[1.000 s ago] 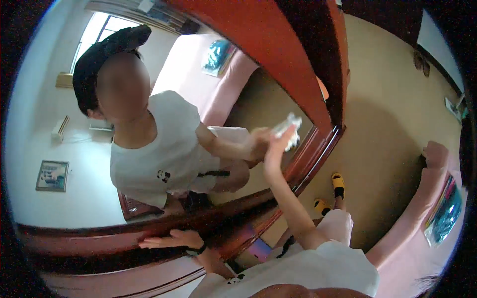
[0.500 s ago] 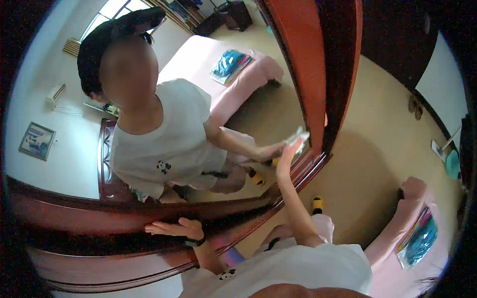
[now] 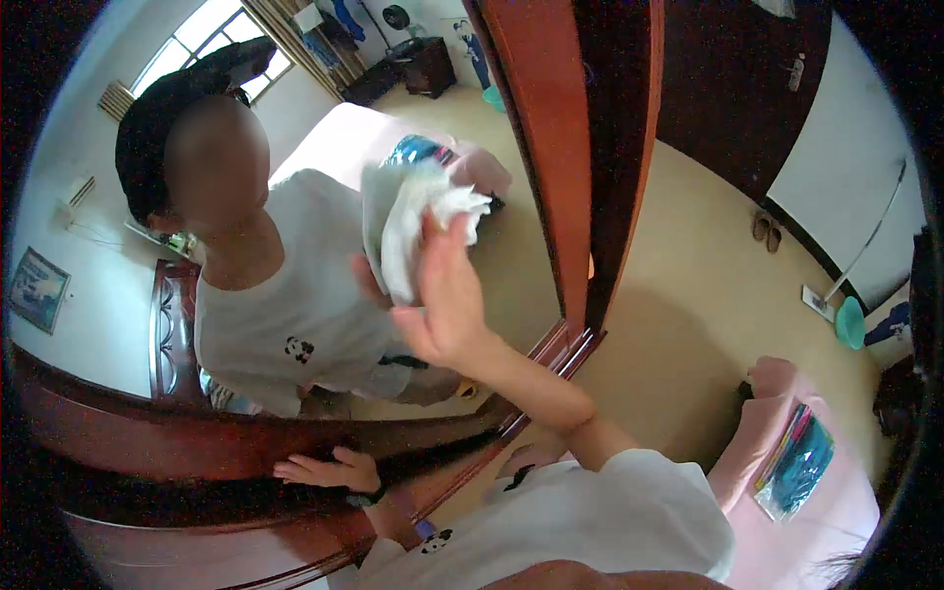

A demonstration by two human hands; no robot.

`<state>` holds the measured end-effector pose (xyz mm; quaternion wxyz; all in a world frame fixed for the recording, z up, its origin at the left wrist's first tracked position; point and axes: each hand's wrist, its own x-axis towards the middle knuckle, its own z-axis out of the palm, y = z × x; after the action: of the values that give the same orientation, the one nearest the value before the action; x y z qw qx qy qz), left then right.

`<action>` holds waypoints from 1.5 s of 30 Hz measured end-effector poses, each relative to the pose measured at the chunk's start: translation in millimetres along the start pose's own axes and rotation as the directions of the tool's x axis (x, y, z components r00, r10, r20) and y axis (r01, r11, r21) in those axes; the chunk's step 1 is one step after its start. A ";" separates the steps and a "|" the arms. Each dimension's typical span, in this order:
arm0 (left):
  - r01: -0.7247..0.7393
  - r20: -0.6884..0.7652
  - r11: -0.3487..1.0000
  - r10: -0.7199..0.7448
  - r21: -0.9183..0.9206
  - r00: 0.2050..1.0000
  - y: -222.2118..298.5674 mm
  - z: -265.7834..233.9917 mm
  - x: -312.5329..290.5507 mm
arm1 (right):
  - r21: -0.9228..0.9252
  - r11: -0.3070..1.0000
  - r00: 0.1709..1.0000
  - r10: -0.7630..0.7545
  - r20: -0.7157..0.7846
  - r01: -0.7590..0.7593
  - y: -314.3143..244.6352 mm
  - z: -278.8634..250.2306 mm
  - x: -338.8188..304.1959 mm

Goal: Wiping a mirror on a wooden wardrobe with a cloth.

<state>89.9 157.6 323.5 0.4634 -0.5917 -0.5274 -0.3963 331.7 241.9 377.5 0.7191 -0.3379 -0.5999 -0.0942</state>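
White cloth [image 3: 401, 251], crumpled, now before the mirror's [image 3: 521, 275] middle; half a second ago by its right edge, so work sits further left. My right hand [image 3: 450, 290] partly curled, gripping the cloth. Left hand [image 3: 329, 472] spread, empty, against red-brown wood frame [image 3: 177, 435]. Room right: tan floor [image 3: 678, 265], pink-covered bed [image 3: 723, 482]; far, dark door [image 3: 737, 98].

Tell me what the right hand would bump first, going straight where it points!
Likely the mirror, through the white cloth in the right hand; whether they touch now is unclear.
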 end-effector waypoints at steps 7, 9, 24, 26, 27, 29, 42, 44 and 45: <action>0.059 0.008 0.998 -0.059 -0.027 0.998 2.4 0.4 -4.4 | -0.284 0.902 0.944 0.329 -0.032 -0.324 56.5 -28.6 -90.9; 0.075 0.017 0.997 -0.074 -0.028 0.997 -0.6 0.5 -6.0 | -0.228 0.884 0.912 0.401 -0.079 -0.409 53.1 -20.1 -84.7; 0.065 0.006 0.998 -0.065 0.008 0.998 -1.9 3.6 -12.5 | -0.373 0.922 0.991 -0.059 0.121 0.100 73.1 -65.7 62.0; 0.088 0.030 0.996 -0.088 -0.004 0.996 -3.0 5.3 -15.8 | -0.385 0.923 0.996 0.023 0.088 0.013 85.7 -65.8 13.5; 0.090 0.006 0.996 -0.090 -0.029 0.996 8.9 4.8 -4.5 | -0.396 0.918 0.996 0.051 0.074 -0.018 94.2 -67.8 -12.9; 0.066 0.005 0.998 -0.066 -0.009 0.998 8.4 1.3 -1.7 | -0.377 0.920 0.989 0.140 0.054 -0.110 96.4 -63.3 -49.4; -0.026 -0.008 0.999 0.025 -0.048 1.000 2.7 4.2 -5.7 | 0.002 0.936 0.888 -0.335 0.315 0.352 -83.7 57.3 -67.3; 0.041 0.044 0.996 -0.038 -0.081 0.998 0.9 0.1 -14.5 | 0.054 0.994 0.689 -0.107 0.717 0.099 -67.8 30.3 -47.6; 0.040 0.045 0.997 -0.037 -0.062 0.998 2.9 -0.8 -13.0 | -0.343 0.920 0.756 0.085 0.649 0.191 -57.8 21.2 -39.7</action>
<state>91.1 153.5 310.9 0.4250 -0.6044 -0.5359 -0.4084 273.0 200.2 363.4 0.3802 -0.4673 -0.7908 -0.1085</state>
